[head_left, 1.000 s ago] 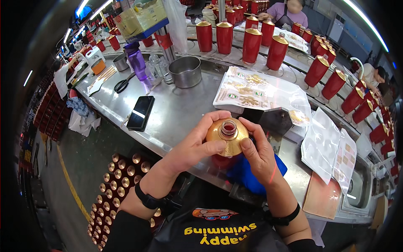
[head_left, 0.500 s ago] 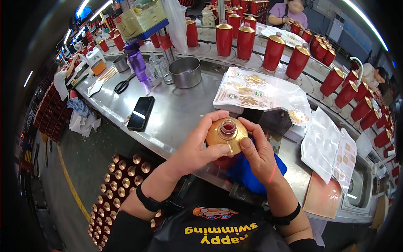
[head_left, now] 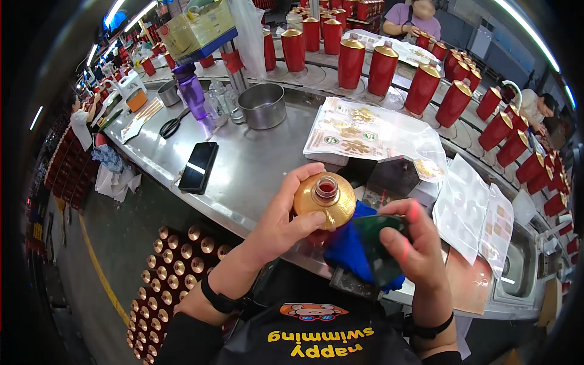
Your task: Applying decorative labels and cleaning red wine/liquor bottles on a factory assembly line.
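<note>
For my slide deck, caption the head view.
Left hand holding a gold-topped red bottle, right hand a dark green sheet.

Glossy metallic btl (head_left: 339, 205), shiny metal tbl (head_left: 246, 163)

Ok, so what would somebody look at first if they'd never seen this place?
Probably the shiny gold-topped bottle near the middle, held in the left fingers, with a dark green piece pinched in the right fingers beside it. Next, likely the red bottles curving along beyond the metal table, then the purple bottle standing toward its far left.
</note>
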Action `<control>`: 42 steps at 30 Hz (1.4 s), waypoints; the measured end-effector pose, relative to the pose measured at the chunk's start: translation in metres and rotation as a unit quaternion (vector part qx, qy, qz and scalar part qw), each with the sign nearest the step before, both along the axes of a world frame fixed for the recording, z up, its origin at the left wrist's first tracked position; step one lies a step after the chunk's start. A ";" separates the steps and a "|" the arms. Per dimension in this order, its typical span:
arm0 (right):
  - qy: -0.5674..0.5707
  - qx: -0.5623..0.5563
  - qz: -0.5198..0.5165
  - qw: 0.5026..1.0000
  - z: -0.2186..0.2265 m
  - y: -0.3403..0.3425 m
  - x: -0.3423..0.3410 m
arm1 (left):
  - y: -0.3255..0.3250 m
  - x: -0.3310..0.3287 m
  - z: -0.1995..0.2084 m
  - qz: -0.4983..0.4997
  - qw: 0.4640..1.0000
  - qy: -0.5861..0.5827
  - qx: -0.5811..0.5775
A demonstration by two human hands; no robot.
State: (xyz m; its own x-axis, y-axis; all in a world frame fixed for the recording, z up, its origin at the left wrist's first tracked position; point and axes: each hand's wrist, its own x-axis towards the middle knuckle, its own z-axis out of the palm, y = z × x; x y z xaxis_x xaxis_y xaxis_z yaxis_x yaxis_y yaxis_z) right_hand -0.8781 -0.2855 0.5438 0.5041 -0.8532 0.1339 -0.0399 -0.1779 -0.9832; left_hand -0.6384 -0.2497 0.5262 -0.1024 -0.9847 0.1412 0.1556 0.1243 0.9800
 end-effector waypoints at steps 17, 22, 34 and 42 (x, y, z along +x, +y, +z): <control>0.138 -0.491 -0.013 0.860 0.006 0.000 0.020 | -0.004 0.002 -0.015 -0.011 0.997 0.073 -0.032; 0.187 -0.501 0.022 0.844 0.000 0.000 0.028 | -0.003 0.003 -0.018 -0.001 0.998 0.036 -0.047; 0.215 -0.505 -0.020 0.836 -0.014 0.003 0.034 | -0.003 0.006 -0.018 -0.028 0.997 0.064 -0.039; 0.160 -0.488 -0.017 0.858 -0.012 -0.003 0.036 | -0.006 0.010 -0.018 -0.031 0.995 0.089 -0.042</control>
State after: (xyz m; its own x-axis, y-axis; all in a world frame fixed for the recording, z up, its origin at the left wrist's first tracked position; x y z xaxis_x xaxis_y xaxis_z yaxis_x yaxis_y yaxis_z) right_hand -0.8421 -0.2887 0.5313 0.6262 -0.4278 0.6518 -0.3012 -0.9039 -0.3038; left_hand -0.6286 -0.2552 0.5077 -0.1280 -0.9611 0.2448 0.3362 0.1901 0.9224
